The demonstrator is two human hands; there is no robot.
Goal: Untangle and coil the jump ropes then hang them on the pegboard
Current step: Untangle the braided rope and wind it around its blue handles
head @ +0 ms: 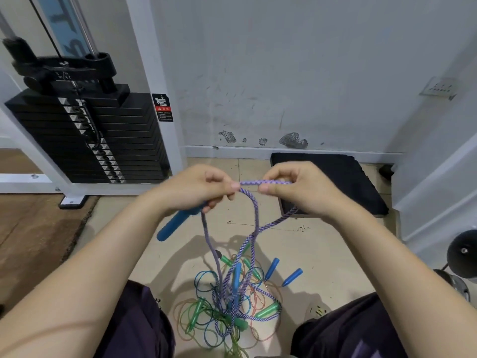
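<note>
Fingers of the left hand and right hand pinched the purple rope taut between them, its blue handle under the left palm. Feeding it upward slowly would likely spare snagging the tangle on the floor.

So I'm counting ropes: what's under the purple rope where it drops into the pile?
Under the purple rope, thin blue, green and orange cords plus green and blue handles lie in the pile. How many ropes cannot be told; the strands overlap.
</note>
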